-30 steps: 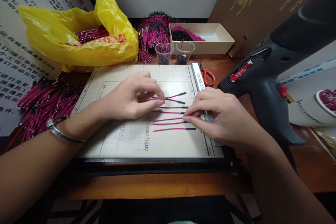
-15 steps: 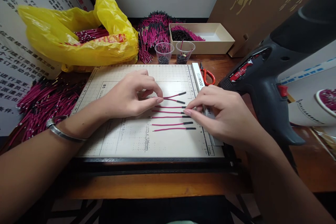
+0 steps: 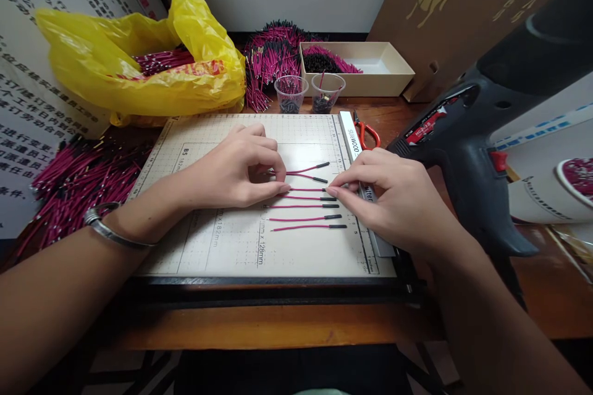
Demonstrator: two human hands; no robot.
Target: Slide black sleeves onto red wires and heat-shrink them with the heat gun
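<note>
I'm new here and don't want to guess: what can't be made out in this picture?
All in the head view:
Left ends of the top three wires: mostly covered by the left hand.
How far down the yellow bag is filled: its own side hides that.
Gun-shaped tool: far end cut off by the right edge.
Board: finest markings too small to read.
</note>
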